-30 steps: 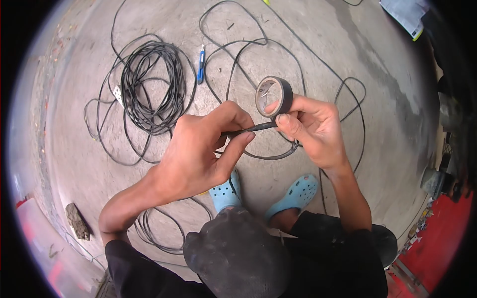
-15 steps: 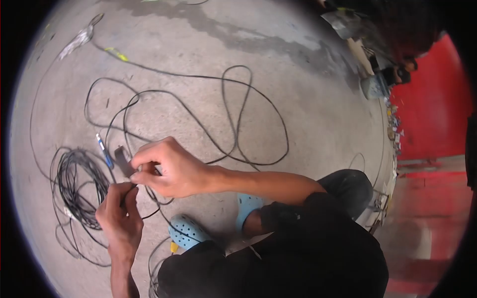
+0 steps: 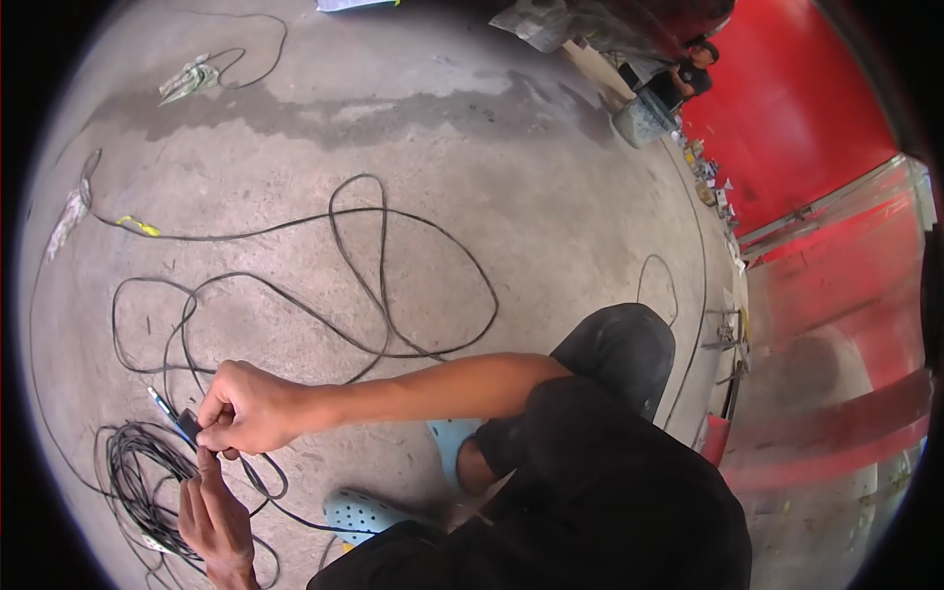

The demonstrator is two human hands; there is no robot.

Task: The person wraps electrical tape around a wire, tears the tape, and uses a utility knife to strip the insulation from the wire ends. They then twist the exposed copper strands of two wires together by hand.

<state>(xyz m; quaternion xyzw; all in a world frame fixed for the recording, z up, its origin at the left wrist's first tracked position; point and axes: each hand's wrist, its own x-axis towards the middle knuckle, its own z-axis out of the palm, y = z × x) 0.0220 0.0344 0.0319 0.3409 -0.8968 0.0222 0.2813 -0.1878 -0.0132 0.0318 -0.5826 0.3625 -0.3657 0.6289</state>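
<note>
My right hand point(image 3: 246, 408) is closed around a roll of black tape point(image 3: 189, 426), most of it hidden under the fingers. Just below, my left hand point(image 3: 211, 516) pinches a thin black cable point(image 3: 258, 479) with its fingertips right against the tape. Both hands are low at the left, above a coil of black cable point(image 3: 133, 482) on the concrete floor. A blue utility knife point(image 3: 162, 405) lies on the floor just left of the right hand.
Long loops of loose black cable point(image 3: 383, 285) spread over the concrete floor point(image 3: 511, 177). My blue clogs point(image 3: 359, 511) and dark trousers point(image 3: 610, 472) fill the bottom right. A red wall point(image 3: 816, 118), a bucket point(image 3: 639, 118) and another person point(image 3: 693, 64) are at the far right.
The view has swung to the right, so both hands now sit low at the left. They stay together on the tape and cable, closer to the coil.
</note>
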